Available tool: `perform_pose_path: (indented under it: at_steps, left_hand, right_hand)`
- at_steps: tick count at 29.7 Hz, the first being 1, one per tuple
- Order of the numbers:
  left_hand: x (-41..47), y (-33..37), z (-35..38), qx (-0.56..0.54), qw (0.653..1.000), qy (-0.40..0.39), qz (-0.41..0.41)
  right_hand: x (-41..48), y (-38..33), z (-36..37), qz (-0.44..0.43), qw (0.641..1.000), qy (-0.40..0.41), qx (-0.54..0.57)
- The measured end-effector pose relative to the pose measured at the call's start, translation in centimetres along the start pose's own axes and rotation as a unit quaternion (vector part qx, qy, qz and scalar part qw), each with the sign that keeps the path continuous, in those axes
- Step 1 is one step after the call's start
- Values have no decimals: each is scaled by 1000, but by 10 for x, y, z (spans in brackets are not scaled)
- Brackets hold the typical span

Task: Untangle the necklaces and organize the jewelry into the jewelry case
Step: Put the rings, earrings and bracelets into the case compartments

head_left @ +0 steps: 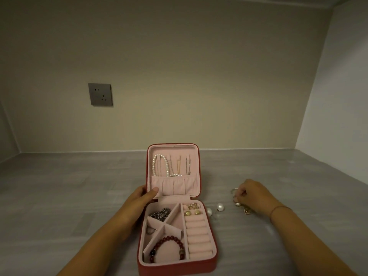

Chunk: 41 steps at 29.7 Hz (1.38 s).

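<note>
A red jewelry case [213, 242] with pink lining stands open on the grey table. Its raised lid [196, 156] carries a pearl necklace [159, 164] and thin chains [179, 166] hung on hooks above a pouch. In the base lie a dark silver chain [161, 214], a red bead bracelet [169, 248] and gold earrings [192, 210]. My left hand [142, 198] grips the lid's left edge, thumb on the pouch. My right hand [253, 194] is to the right of the case, fingers curled and pinching small ring-like jewelry [236, 198] on the table.
Two pearl earrings [215, 209] lie on the table just right of the case. A small gold piece [248, 211] sits under my right wrist. A grey wall socket [100, 94] is on the back wall. A white side wall closes off the right.
</note>
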<state>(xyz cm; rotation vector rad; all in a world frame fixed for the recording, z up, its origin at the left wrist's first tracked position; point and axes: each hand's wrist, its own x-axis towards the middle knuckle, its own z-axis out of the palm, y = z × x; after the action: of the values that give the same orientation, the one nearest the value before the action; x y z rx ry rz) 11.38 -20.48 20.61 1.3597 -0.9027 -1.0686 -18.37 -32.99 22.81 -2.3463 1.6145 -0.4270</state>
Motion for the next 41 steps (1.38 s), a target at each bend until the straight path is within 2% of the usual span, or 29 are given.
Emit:
perform_pose_path:
  at_steps: [4,8,13,22,26,30,33,35,38,41]
  left_hand:
    - [0,0,0,2,1000,0,-2]
    - [0,1,0,2,1000,0,-3]
    - [2,-1,-1,2,1000,-1,0]
    - [4,-3,-1,10,1000,-4,7]
    - [3,-2,0,5,1000,-11,13]
    - [5,-4,-2,3,1000,-14,12]
    - [7,-4,-3,-6,1000,-15,6]
    - [7,-3,-3,-15,1000,-20,5]
    - [8,-2,-3,-25,999,-27,5]
    - [7,-3,-3,-19,1000,-22,4]
  right_hand:
    - [-6,7,-3,-13,992,25,120]
    - [-10,9,-4,5,957,125,262]
    - [-9,12,-4,29,915,175,361]
    - [-11,11,1,64,864,123,485]
    - [-23,-8,-4,55,837,71,540]
    - [-48,-56,-10,13,845,-30,534]
    - [-71,-92,-3,-34,853,-135,503]
    - [-81,-109,3,-57,860,-174,477]
    - [-88,-122,10,-68,886,-187,419]
    - [-91,-129,18,-61,923,-166,341]
